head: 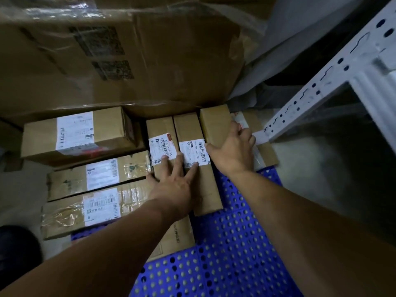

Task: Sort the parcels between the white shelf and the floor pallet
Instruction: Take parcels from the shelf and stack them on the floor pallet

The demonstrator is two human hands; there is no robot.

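Note:
Several brown cardboard parcels with white labels lie on the blue perforated floor pallet (231,249). Three narrow ones stand side by side in the middle: a left parcel (159,129), a middle parcel (188,129) and a right parcel (215,123). My left hand (174,183) rests flat with spread fingers across the left and middle parcels, fingertips on their labels. My right hand (232,151) grips the near end of the right parcel, thumb on its left edge and fingers curled over its right side. The white shelf frame (334,82) rises at the right.
A large plastic-wrapped carton (120,54) stands behind the parcels. Three more labelled parcels (100,176) are stacked to the left. Another parcel (263,144) lies by the shelf post. Grey concrete floor (321,168) shows under the shelf. A dark object (17,254) sits at lower left.

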